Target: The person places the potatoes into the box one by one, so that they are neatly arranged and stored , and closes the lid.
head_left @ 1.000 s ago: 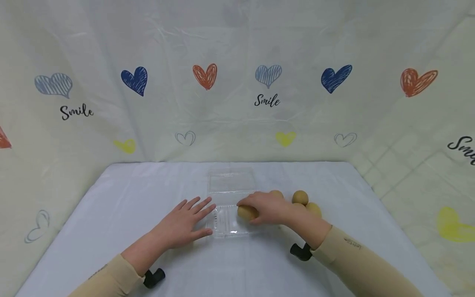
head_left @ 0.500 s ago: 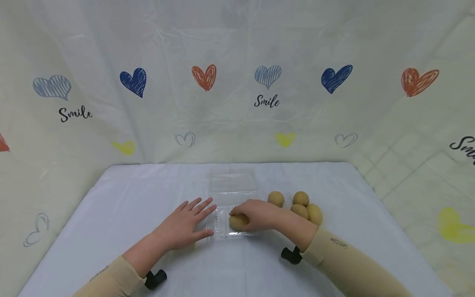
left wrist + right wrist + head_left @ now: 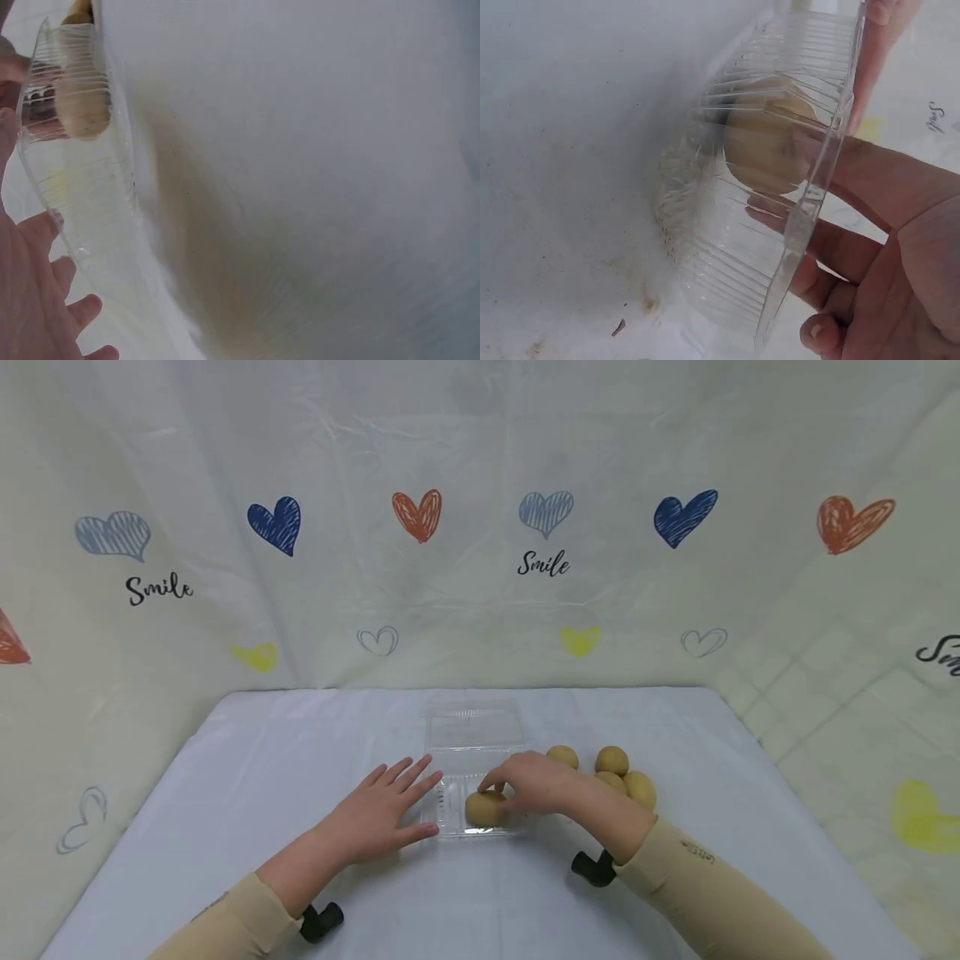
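Note:
A yellowish potato (image 3: pixel 484 809) lies inside the clear plastic clamshell box (image 3: pixel 452 827), whose lid (image 3: pixel 474 727) is laid back. Above and right of this potato is my right hand (image 3: pixel 536 783), its thumb at the potato's side and its index finger raised over it. The right wrist view shows the same potato (image 3: pixel 769 142) through the ribbed wall, with the fingers (image 3: pixel 840 247) spread loosely. Fingers apart, my left hand (image 3: pixel 375 814) rests at the box's left edge; the left wrist view shows its fingertips (image 3: pixel 64 266) by the rim.
Right of the box, several more potatoes (image 3: pixel 612 761) sit on the white-covered table (image 3: pixel 420 910), partly behind the right forearm. A fabric backdrop (image 3: pixel 480 610) printed with hearts stands behind the table. Black wrist cameras (image 3: pixel 322 923) hang under both sleeves.
My right hand has brought the potato left and down into the box, then loosened and drawn slightly back from it. The left hand has stayed nearly still.

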